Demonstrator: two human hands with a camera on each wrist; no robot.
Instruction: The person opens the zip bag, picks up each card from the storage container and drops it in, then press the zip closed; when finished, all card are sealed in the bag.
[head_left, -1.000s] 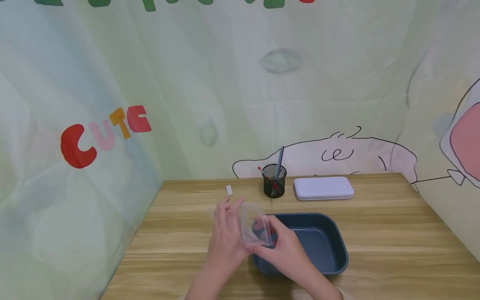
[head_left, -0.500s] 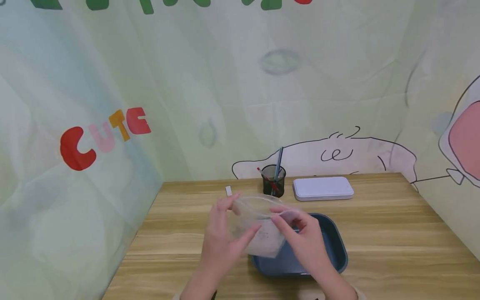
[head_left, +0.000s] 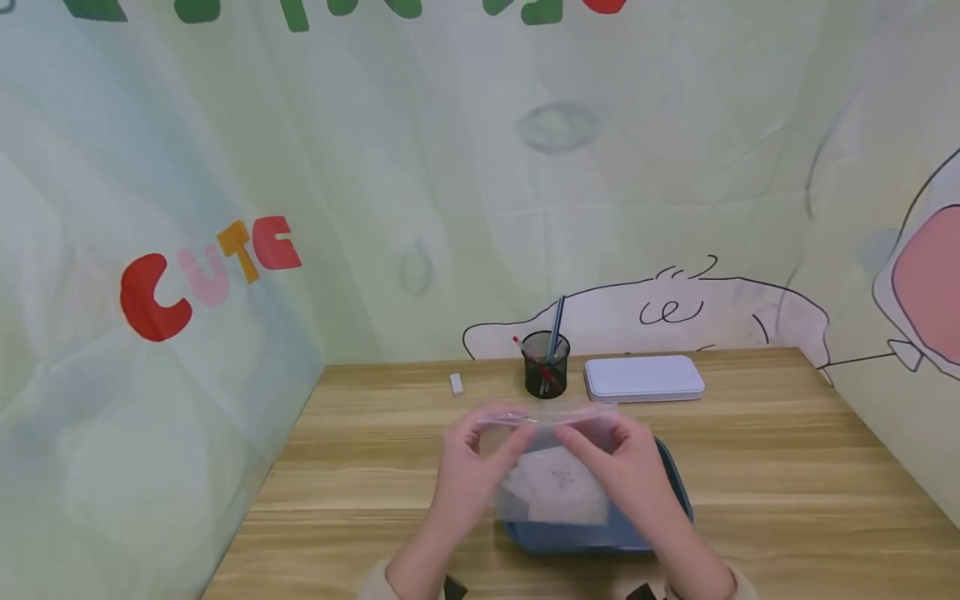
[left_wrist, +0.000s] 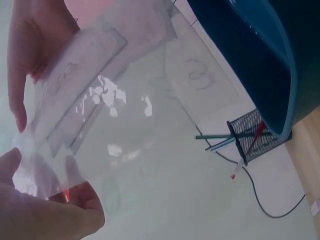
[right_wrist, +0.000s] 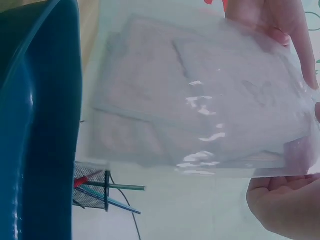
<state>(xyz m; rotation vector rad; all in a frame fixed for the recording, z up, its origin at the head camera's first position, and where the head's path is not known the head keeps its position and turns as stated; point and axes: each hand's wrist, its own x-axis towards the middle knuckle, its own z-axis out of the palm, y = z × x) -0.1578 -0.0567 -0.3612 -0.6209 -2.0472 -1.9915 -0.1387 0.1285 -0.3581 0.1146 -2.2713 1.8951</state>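
A clear plastic bag (head_left: 553, 493) with several flat, whitish paper-like pieces inside hangs between my hands, over the dark blue tray (head_left: 677, 479). My left hand (head_left: 471, 468) pinches the left part of its top edge, thumb toward me. On the right part of that edge, the thumb and fingers of my right hand (head_left: 636, 471) pinch too, the two thumb tips close together near the middle. Both wrist views show the bag (left_wrist: 135, 120) from below, its film shiny and the pieces (right_wrist: 155, 70) overlapping inside. Bag and hands hide much of the tray.
Behind the tray stands a black mesh pen cup (head_left: 545, 375) holding pens. A white flat case (head_left: 645, 377) lies to its right, and a small white block (head_left: 456, 384) to its left. A printed cloth backdrop (head_left: 390, 183) rises behind the wooden table (head_left: 360, 475).
Earlier the bag's mouth gaped, with the left fingers spread at it. Its top edge is now drawn flat, and the thumbs have come together. The right hand has moved rightward.
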